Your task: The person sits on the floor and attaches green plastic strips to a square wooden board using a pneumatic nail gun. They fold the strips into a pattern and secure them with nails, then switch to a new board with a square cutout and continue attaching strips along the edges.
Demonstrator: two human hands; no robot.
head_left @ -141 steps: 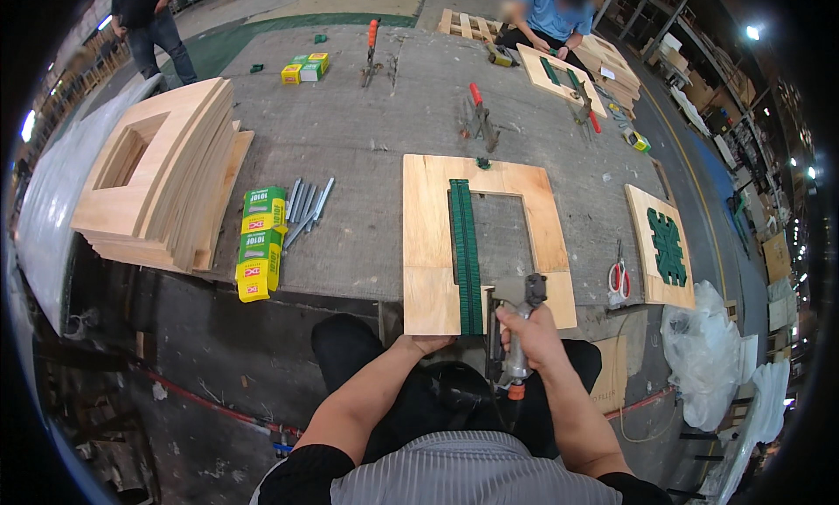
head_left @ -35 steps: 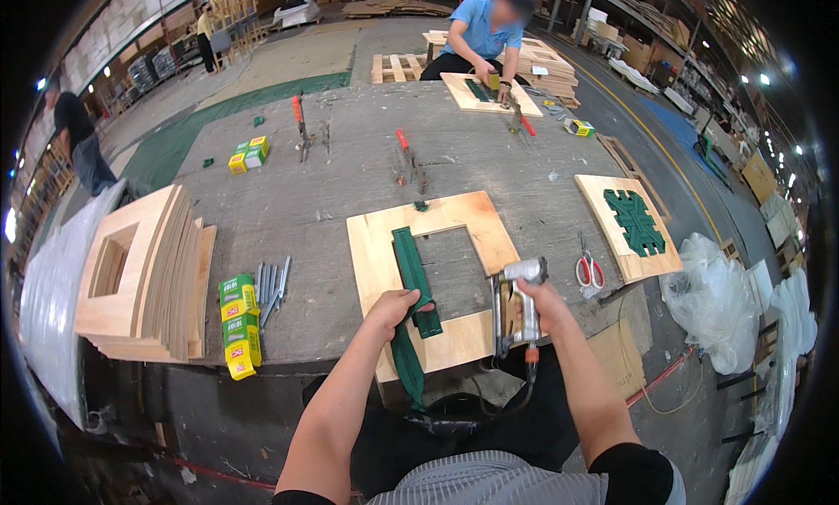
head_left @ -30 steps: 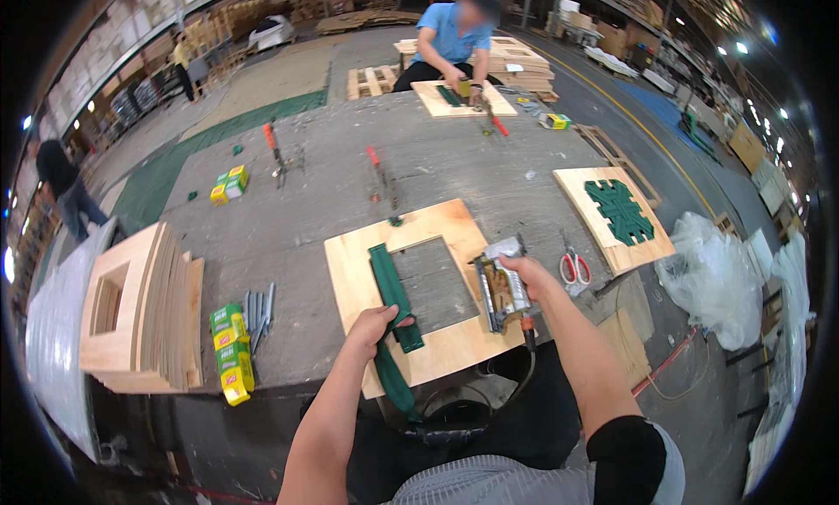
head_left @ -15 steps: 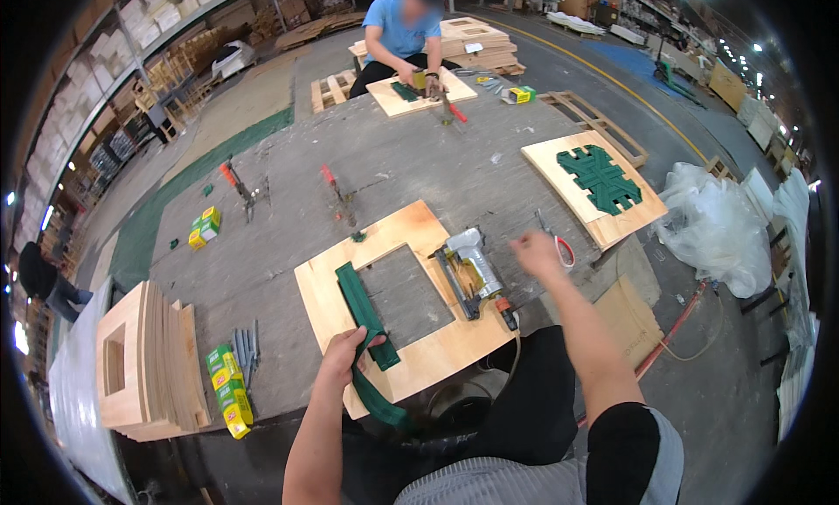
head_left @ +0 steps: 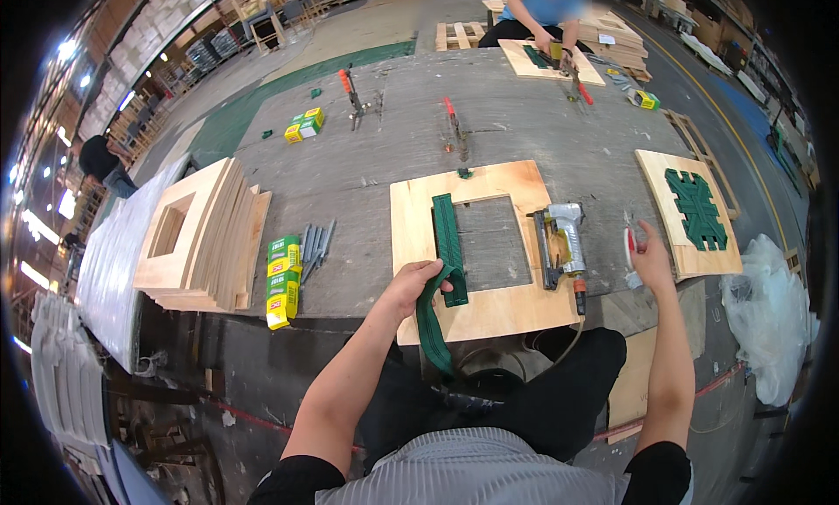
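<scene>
Along the near edge of the bench, we have a pale wooden frame lying flat, its near side jutting a little past the bench toward our lap. A green strap runs lengthwise on the frame's left side, beside the rectangular opening, and its loose end curls up and then droops over the near edge of the wood. Our left hand has its fingers clamped on that strap at the curl.

Out to the right, our right hand is at the red-handled scissors, between the frame and a second wooden board. Its fingers are right by the handles, but we cannot tell whether they have come together on them. A silver staple gun lies across the frame's right edge, its orange-collared coupling pointing our way. Woven green straps cross on top of the second board.

To our left we have two yellow-and-green boxes with grey metal strips just beside them, and farther over, a leaning stack of wooden panels with rectangular openings. Beyond the frame stands a red-handled clamp; at the far side, a co-worker in blue bends over another board.
</scene>
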